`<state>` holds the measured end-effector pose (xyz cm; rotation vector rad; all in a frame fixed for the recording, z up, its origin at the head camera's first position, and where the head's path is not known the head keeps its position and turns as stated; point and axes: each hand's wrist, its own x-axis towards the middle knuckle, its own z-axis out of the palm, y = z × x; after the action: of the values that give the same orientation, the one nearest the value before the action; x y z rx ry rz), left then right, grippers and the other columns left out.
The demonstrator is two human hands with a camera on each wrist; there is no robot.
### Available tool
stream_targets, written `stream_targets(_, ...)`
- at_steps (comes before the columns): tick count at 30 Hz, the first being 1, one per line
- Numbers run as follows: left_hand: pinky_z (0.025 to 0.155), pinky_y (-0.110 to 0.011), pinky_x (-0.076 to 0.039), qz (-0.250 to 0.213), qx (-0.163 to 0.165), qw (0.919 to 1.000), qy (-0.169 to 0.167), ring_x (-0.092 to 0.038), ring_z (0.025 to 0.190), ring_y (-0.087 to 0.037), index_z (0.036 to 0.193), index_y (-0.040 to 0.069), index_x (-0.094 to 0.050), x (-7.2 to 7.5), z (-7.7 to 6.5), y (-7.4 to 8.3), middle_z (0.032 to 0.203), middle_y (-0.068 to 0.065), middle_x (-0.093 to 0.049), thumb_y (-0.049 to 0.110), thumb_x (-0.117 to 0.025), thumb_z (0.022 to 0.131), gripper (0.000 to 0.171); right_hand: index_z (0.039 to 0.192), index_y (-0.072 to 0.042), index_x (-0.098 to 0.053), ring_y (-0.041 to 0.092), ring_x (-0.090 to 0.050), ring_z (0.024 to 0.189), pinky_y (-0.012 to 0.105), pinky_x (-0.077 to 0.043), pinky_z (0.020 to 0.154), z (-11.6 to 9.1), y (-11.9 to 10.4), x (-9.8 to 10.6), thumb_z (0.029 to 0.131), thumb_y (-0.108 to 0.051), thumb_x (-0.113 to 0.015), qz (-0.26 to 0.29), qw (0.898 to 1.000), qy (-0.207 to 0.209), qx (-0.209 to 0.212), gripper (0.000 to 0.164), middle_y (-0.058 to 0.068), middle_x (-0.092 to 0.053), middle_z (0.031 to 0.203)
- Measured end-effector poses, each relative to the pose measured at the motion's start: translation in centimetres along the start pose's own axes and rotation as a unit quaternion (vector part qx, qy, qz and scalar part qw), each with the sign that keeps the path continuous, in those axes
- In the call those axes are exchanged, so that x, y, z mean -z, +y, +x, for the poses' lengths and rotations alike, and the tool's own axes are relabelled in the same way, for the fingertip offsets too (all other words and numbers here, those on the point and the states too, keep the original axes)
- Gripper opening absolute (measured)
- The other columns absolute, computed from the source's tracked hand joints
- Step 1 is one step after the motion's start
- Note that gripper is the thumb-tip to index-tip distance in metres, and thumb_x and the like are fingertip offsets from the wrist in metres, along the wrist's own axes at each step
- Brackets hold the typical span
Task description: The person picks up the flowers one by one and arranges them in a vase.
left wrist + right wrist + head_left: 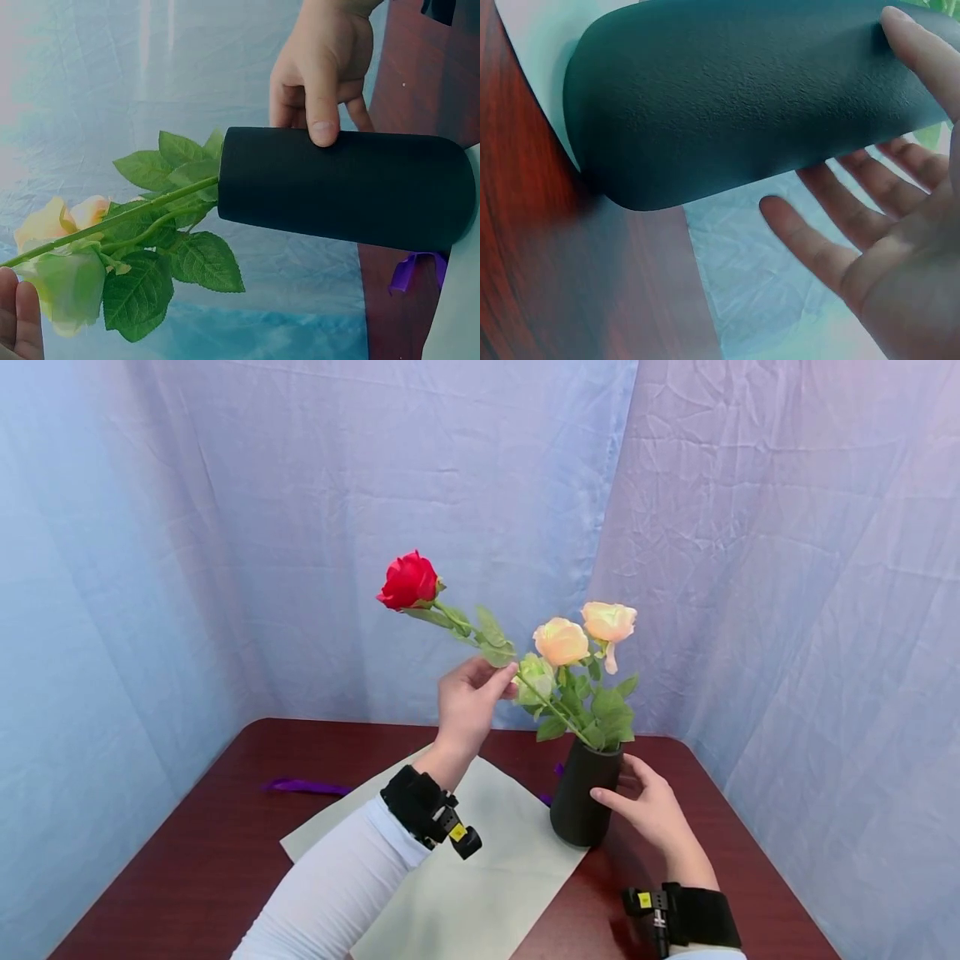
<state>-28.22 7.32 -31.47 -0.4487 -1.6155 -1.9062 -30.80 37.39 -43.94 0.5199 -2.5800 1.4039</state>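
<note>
A red rose (408, 582) leans out to the left, its green stem pinched between the thumb and fingers of my left hand (467, 702). In the left wrist view that stem (142, 208) runs from the fingertips into the mouth of a black vase (337, 187). Two peach roses (561, 642) and a pale green rose (535, 679) also stand in the vase, among green leaves. My right hand (652, 806) holds the vase's right side, thumb on the near face and fingers behind. The right wrist view shows the thumb (919, 49) against the vase's textured wall.
Under and left of the vase, a pale sheet of paper (480, 885) covers the middle of the dark red table (187, 860). A purple ribbon (307, 787) lies partly beneath the sheet, with another purple bit behind the vase. Pale blue curtains (300, 527) surround the table.
</note>
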Motion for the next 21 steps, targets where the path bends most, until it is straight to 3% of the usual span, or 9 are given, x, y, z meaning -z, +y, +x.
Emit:
stream_targets(10, 0.071, -0.037, -0.059, 0.033, 0.003, 0.9994, -0.009, -0.068, 0.069, -0.020, 0.086, 0.005, -0.071, -1.0, -0.1, -0.4, 0.074, -0.007, -0.070, 0.022, -0.079, 0.092, 0.020, 0.151, -0.010, -0.045, 0.037, -0.057, 0.127, 0.057, -0.052, 0.093, -0.1, -0.5, 0.5, 0.088, -0.043, -0.081, -0.001, 1.000, 0.013, -0.005, 0.080, 0.017, -0.059, 0.137)
stream_targets(16, 0.055, -0.031, -0.046, 0.069, -0.013, 0.9975, -0.005, -0.057, 0.060, -0.020, 0.085, 0.009, -0.070, -1.4, -0.4, -0.6, 0.064, -0.005, -0.059, 0.025, -0.078, 0.092, 0.019, 0.152, -0.011, -0.044, 0.036, -0.055, 0.128, 0.057, -0.052, 0.094, -0.2, -0.5, 0.4, 0.088, -0.043, -0.081, 0.002, 1.000, 0.014, -0.014, 0.080, 0.017, -0.058, 0.139)
stream_targets(21, 0.061, -0.030, -0.052, 0.103, -0.032, 0.9941, -0.011, -0.064, 0.069, -0.017, 0.087, 0.007, -0.072, -2.0, -0.7, -0.7, 0.073, -0.002, -0.068, 0.023, -0.078, 0.093, 0.018, 0.152, -0.011, -0.043, 0.036, -0.055, 0.129, 0.057, -0.051, 0.094, -0.2, -0.6, 0.4, 0.088, -0.044, -0.081, 0.004, 1.000, 0.015, -0.014, 0.081, 0.017, -0.058, 0.139)
